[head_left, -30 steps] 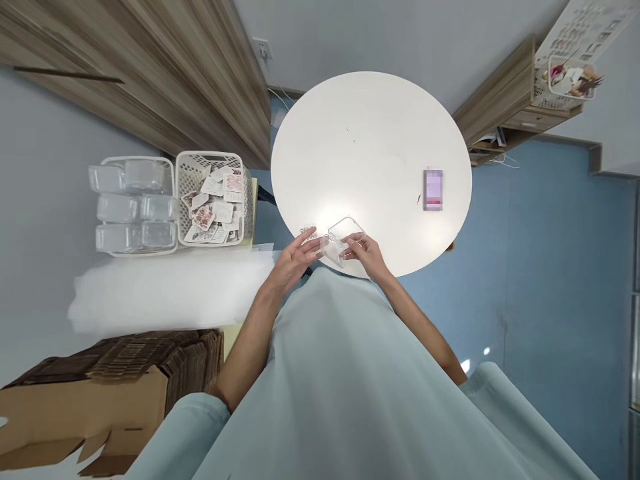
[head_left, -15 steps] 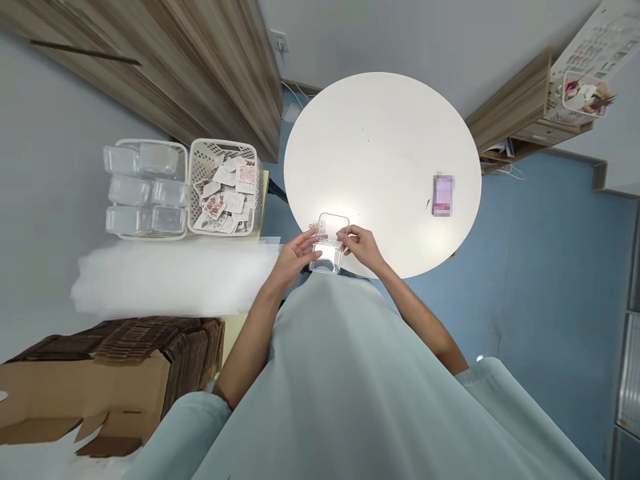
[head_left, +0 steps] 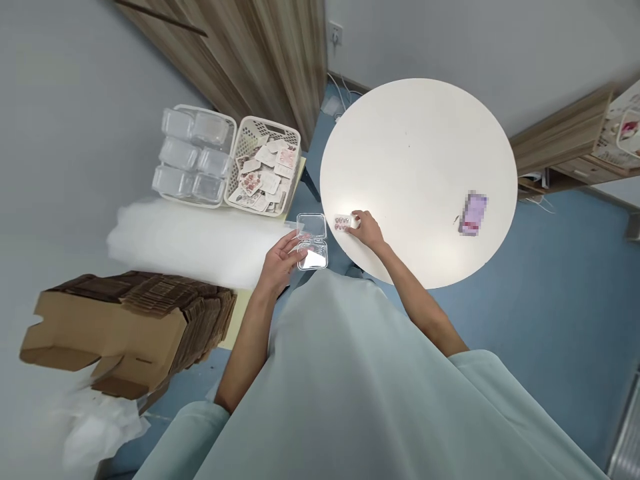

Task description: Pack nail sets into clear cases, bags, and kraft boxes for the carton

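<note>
My left hand (head_left: 281, 261) grips a clear plastic clamshell box (head_left: 313, 259) by its left side, thumb over the rim. The box's lid (head_left: 311, 225) stands raised, and it is held just off the table's left edge. On the white round table (head_left: 415, 160), near that edge, lies a small white card (head_left: 342, 223) with rows of reddish pieces or prints; which of the two is too small to tell. My right hand (head_left: 367, 230) has its fingers closed on the card's right end.
A basket (head_left: 299, 143) of printed cards and a basket (head_left: 234, 123) stacked with clear boxes stand at the left. White soft sheeting (head_left: 190, 243) and folded cardboard boxes (head_left: 125, 327) lie nearer. A blurred purple item (head_left: 473, 213) rests on the table's right side.
My left hand has carried the clamshell box leftward, off the table's edge. My right hand has let go of the box and taken hold of the card. The view has turned and shifted.
</note>
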Available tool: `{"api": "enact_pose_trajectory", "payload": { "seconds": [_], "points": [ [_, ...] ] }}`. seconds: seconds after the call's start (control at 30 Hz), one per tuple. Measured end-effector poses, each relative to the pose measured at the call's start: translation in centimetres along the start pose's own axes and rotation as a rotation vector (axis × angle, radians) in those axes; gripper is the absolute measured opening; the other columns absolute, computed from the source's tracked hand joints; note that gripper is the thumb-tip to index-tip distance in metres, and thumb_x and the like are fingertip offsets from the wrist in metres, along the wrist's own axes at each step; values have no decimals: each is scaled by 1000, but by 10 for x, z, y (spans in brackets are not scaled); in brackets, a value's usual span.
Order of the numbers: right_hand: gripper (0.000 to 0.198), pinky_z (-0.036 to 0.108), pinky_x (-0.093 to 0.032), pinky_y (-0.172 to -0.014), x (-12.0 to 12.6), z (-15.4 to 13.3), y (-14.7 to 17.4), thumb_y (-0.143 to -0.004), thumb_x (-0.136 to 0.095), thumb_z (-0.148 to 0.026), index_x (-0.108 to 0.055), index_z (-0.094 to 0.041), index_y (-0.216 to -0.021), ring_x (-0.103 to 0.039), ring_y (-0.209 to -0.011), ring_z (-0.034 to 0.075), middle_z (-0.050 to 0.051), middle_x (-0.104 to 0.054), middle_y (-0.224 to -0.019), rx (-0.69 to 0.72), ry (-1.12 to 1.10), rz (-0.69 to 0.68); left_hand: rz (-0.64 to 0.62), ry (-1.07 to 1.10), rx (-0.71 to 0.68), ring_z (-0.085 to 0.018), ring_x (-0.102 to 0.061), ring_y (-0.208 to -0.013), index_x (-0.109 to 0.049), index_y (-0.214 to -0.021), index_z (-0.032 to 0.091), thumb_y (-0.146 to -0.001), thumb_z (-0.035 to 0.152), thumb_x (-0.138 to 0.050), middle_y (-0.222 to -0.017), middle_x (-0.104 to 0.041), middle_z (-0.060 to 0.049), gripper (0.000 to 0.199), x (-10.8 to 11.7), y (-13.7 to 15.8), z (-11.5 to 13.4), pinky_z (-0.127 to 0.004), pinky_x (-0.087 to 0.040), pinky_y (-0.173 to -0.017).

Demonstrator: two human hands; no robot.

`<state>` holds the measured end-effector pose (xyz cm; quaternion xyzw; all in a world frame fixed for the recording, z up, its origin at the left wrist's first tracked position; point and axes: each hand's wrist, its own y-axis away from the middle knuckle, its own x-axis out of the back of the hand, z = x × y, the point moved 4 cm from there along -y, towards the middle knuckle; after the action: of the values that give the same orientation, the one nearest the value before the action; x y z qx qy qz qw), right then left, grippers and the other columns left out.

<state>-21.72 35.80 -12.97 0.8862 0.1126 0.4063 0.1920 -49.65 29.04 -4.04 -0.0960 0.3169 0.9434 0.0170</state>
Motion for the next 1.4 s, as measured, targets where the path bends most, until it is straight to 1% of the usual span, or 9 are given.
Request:
{"api": "enact_pose_trajectory", "payload": {
  "seconds": [0.1,0.23,0.4,0.53,0.73,0.87,1.03,1.2,1.4],
  "points": [
    [60,37,-57,-79,-15,2,-13,-89,-79,-34,-55,-20,-143,-70,-102,28,15,-56,-140,-11,172,-32,39,28,-10,-27,-75,-119,-63,-145,25,-78,31,-90,-156,-61,-15,73,13,9,-3,-39,-60,-100],
    [52,36,-55,-73,-25,-2,-21,-89,-78,-33,-56,-19,-134,-70,-95,27,17,-51,-140,21,265,-23,71,59,-16,-27,-74,-120,-62,-146,25,-78,31,-90,-158,-59,-15,73,27,16,-10,-38,-61,-99],
    [46,34,-50,-70,-26,-1,-18,-88,-75,-33,-51,-20,-125,-68,-92,27,15,-57,-133,3,215,12,48,75,-5,-26,-73,-122,-63,-145,26,-79,30,-91,-158,-59,-13,72,33,13,-17,-39,-60,-102],
    [37,34,-47,-71,-22,4,-4,-92,-65,-30,-46,-23,-123,-67,-92,27,11,-69,-119,-24,91,17,-20,74,-1,-28,-70,-127,-64,-145,26,-78,30,-92,-156,-61,-13,72,25,5,-14,-43,-60,-106],
    [35,33,-47,-69,3,19,37,-92,-63,-36,-46,-26,-121,-68,-81,24,6,-69,-112,-105,-133,146,-114,32,24,-30,-69,-128,-63,-146,24,-80,29,-90,-158,-59,-14,72,-7,-13,-3,-45,-60,-106],
    [40,34,-52,-70,35,26,74,-89,-69,-47,-47,-29,-119,-67,-66,16,1,-66,-113,-138,-391,259,-181,-3,43,-30,-66,-132,-63,-146,23,-80,25,-89,-158,-59,-14,71,-37,-22,3,-45,-61,-107],
    [52,34,-57,-68,78,22,118,-84,-78,-59,-50,-30,-117,-66,-61,13,0,-65,-111,-125,-615,394,-303,-11,74,-29,-70,-127,-62,-146,23,-82,26,-88,-162,-55,-14,69,-76,-28,6,-48,-58,-112],
    [55,31,-56,-64,94,-3,140,-83,-81,-62,-52,-30,-117,-64,-60,12,0,-67,-108,-11,-694,336,-404,-15,100,-31,-70,-128,-61,-148,25,-81,27,-89,-164,-52,-15,72,-109,-31,7,-50,-56,-114],
    [42,31,-53,-67,92,-14,145,-90,-78,-53,-56,-30,-118,-66,-68,14,0,-73,-113,59,-506,260,-432,-67,86,-33,-62,-139,-61,-149,25,-78,28,-91,-159,-57,-14,77,-131,-34,10,-45,-58,-111]
  ]
}}
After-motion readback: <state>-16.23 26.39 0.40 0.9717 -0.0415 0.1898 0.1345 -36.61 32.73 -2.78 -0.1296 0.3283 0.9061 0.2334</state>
